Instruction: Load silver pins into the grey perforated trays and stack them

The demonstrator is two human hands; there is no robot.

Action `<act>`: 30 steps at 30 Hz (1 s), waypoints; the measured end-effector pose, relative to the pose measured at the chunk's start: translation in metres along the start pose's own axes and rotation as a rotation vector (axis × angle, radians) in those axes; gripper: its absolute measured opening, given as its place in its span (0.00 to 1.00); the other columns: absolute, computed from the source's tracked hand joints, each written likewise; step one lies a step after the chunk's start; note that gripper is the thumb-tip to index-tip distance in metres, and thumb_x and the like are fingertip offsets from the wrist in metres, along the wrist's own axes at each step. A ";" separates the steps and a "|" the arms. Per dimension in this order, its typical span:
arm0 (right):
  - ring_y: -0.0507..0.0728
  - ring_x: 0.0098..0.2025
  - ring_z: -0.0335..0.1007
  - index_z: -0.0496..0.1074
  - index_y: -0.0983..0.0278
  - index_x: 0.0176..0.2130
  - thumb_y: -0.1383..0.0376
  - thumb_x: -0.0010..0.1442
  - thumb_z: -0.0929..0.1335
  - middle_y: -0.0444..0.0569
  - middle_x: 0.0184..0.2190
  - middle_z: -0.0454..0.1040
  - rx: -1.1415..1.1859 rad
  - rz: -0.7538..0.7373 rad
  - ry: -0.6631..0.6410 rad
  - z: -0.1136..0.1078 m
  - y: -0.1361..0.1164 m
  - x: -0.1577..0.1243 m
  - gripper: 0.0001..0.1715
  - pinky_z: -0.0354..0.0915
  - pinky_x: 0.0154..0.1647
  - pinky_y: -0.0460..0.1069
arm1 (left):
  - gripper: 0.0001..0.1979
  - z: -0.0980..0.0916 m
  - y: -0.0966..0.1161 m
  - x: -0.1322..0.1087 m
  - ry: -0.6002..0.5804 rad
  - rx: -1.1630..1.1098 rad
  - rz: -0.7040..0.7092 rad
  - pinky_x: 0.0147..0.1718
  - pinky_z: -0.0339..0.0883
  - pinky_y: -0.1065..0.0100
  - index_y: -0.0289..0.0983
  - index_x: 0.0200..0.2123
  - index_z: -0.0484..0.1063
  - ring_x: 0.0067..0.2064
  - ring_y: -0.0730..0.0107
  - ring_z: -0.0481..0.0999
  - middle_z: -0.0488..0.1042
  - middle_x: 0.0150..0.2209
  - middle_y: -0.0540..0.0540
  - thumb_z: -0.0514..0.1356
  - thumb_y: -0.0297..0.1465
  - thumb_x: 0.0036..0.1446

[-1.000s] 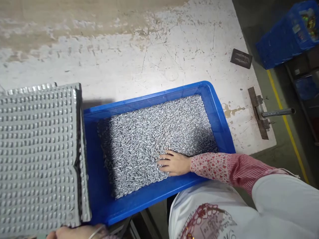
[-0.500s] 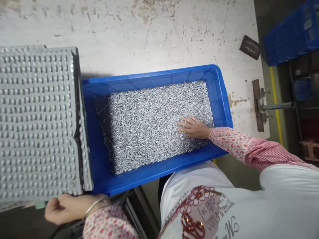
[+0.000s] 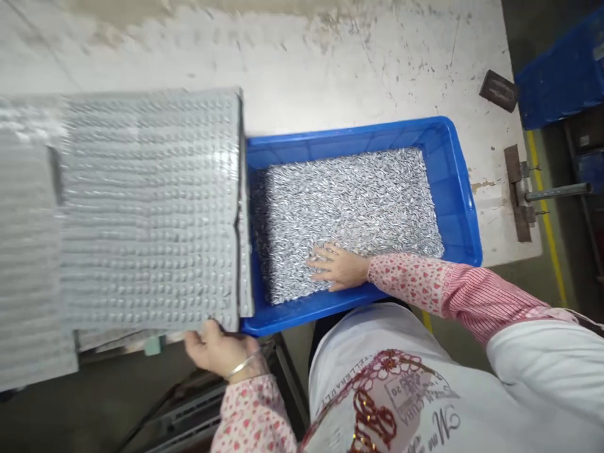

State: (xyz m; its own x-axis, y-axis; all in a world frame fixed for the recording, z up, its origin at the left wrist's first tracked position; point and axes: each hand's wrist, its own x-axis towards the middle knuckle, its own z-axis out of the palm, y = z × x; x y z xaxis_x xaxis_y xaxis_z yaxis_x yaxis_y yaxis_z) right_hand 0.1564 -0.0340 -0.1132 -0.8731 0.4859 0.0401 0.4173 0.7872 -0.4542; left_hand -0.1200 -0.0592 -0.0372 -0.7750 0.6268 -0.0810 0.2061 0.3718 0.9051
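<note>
A blue plastic bin [image 3: 462, 195] holds a broad layer of small, shiny, elongated metal pieces [image 3: 340, 201]. My right hand [image 3: 340, 267] lies palm down on these pieces near the bin's front wall, its fingers spread. Left of the bin is a grey sheet covered in rows of bumps [image 3: 151, 207], its right edge overlapping the bin's left end. My left hand [image 3: 217, 349], with a bangle at the wrist, is curled at the sheet's front right corner. Its thumb touches the sheet's edge; the fingertips are partly hidden.
Another grey sheet [image 3: 28, 264] lies at the far left, blurred. On the worn white table [image 3: 330, 82] are a dark block [image 3: 499, 91] and a clamp-like fixture [image 3: 521, 192] at the right edge. Blue crates [image 3: 561, 82] stand beyond it.
The view has shifted left, showing more of the grey sheets. My right hand has slid left and toward the bin's front wall across the metal pieces. My left hand stays by the sheet's corner.
</note>
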 end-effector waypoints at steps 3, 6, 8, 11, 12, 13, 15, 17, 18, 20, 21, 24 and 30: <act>0.63 0.63 0.58 0.74 0.60 0.50 0.56 0.64 0.67 0.50 0.54 0.73 0.079 -0.080 0.076 -0.013 -0.014 0.039 0.17 0.51 0.64 0.63 | 0.18 -0.019 0.009 0.004 -0.046 -0.170 -0.165 0.32 0.62 0.74 0.38 0.33 0.59 0.31 0.78 0.64 0.63 0.31 0.55 0.63 0.35 0.41; 0.58 0.50 0.69 0.76 0.62 0.43 0.60 0.70 0.61 0.50 0.40 0.78 0.172 0.095 0.338 -0.052 -0.004 0.078 0.16 0.61 0.55 0.57 | 0.22 -0.038 0.014 0.015 -0.047 -0.286 -0.298 0.27 0.59 0.76 0.38 0.37 0.63 0.28 0.79 0.64 0.66 0.31 0.54 0.68 0.35 0.40; 0.57 0.45 0.70 0.75 0.65 0.42 0.60 0.70 0.59 0.51 0.40 0.78 0.211 0.228 0.534 -0.091 0.015 0.106 0.19 0.63 0.51 0.54 | 0.21 -0.049 0.016 0.023 -0.062 -0.370 -0.355 0.25 0.59 0.76 0.38 0.36 0.63 0.27 0.80 0.64 0.66 0.30 0.55 0.69 0.37 0.42; 0.57 0.47 0.69 0.74 0.66 0.44 0.61 0.69 0.59 0.52 0.43 0.77 0.189 0.390 0.697 -0.154 0.051 0.157 0.18 0.63 0.52 0.53 | 0.19 -0.062 0.019 0.036 -0.074 -0.444 -0.464 0.26 0.62 0.73 0.37 0.33 0.65 0.26 0.78 0.65 0.66 0.28 0.54 0.69 0.40 0.45; 0.57 0.48 0.68 0.74 0.66 0.45 0.62 0.69 0.59 0.52 0.44 0.76 0.165 0.441 0.709 -0.173 0.062 0.175 0.17 0.62 0.54 0.53 | 0.18 -0.066 0.020 0.041 -0.071 -0.450 -0.502 0.26 0.64 0.72 0.37 0.33 0.66 0.27 0.76 0.67 0.67 0.28 0.53 0.68 0.40 0.45; 0.58 0.50 0.68 0.73 0.67 0.47 0.63 0.68 0.60 0.52 0.45 0.76 0.137 0.485 0.698 -0.191 0.073 0.194 0.17 0.61 0.55 0.53 | 0.17 -0.068 0.020 0.047 -0.071 -0.450 -0.537 0.27 0.65 0.71 0.37 0.33 0.67 0.29 0.74 0.70 0.68 0.29 0.52 0.68 0.40 0.45; 0.59 0.53 0.66 0.72 0.67 0.50 0.65 0.66 0.61 0.52 0.49 0.75 0.080 0.562 0.623 -0.218 0.091 0.230 0.17 0.59 0.58 0.54 | 0.16 -0.073 0.020 0.060 -0.078 -0.464 -0.573 0.30 0.68 0.70 0.37 0.35 0.69 0.33 0.71 0.73 0.72 0.33 0.49 0.68 0.38 0.46; 0.60 0.56 0.65 0.71 0.67 0.53 0.65 0.65 0.61 0.54 0.52 0.73 0.026 0.638 0.490 -0.236 0.106 0.265 0.20 0.59 0.59 0.55 | 0.14 -0.075 0.021 0.073 -0.057 -0.501 -0.584 0.32 0.69 0.69 0.39 0.37 0.70 0.35 0.70 0.74 0.74 0.37 0.47 0.67 0.37 0.48; 0.61 0.57 0.64 0.70 0.67 0.55 0.65 0.64 0.62 0.54 0.54 0.72 0.005 0.673 0.409 -0.241 0.111 0.281 0.21 0.59 0.59 0.55 | 0.13 -0.076 0.021 0.080 -0.040 -0.516 -0.580 0.33 0.70 0.69 0.39 0.37 0.71 0.36 0.70 0.74 0.74 0.37 0.47 0.66 0.36 0.49; 0.62 0.59 0.63 0.68 0.66 0.59 0.65 0.64 0.61 0.55 0.57 0.70 -0.025 0.717 0.261 -0.245 0.120 0.312 0.25 0.60 0.59 0.55 | 0.12 -0.078 0.023 0.092 -0.011 -0.517 -0.563 0.32 0.70 0.70 0.39 0.38 0.72 0.35 0.70 0.74 0.73 0.35 0.47 0.65 0.36 0.51; 0.62 0.59 0.63 0.67 0.65 0.60 0.65 0.65 0.61 0.55 0.58 0.69 -0.033 0.722 0.206 -0.244 0.123 0.326 0.25 0.60 0.59 0.55 | 0.12 -0.079 0.024 0.096 -0.002 -0.508 -0.555 0.30 0.70 0.71 0.38 0.37 0.72 0.33 0.71 0.73 0.73 0.33 0.47 0.65 0.36 0.51; 0.63 0.58 0.66 0.68 0.65 0.59 0.64 0.64 0.61 0.58 0.57 0.70 -0.049 0.722 0.126 -0.239 0.129 0.362 0.26 0.63 0.57 0.55 | 0.10 -0.080 0.029 0.106 0.022 -0.465 -0.537 0.24 0.67 0.74 0.38 0.34 0.72 0.28 0.73 0.71 0.72 0.30 0.48 0.66 0.36 0.51; 0.70 0.61 0.61 0.71 0.66 0.57 0.60 0.64 0.62 0.64 0.58 0.66 -0.077 0.772 0.088 -0.234 0.137 0.401 0.25 0.62 0.58 0.62 | 0.11 -0.082 0.040 0.108 -0.012 -0.537 -0.568 0.32 0.73 0.67 0.40 0.34 0.71 0.35 0.64 0.76 0.73 0.30 0.48 0.67 0.36 0.48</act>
State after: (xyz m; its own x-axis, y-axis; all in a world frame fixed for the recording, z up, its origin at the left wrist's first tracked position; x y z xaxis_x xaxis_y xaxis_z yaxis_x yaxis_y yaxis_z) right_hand -0.0772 0.3576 0.0491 -0.3062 0.9326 -0.1909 0.9178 0.2361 -0.3192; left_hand -0.2446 -0.0323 0.0242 -0.6683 0.4481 -0.5939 -0.5397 0.2574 0.8015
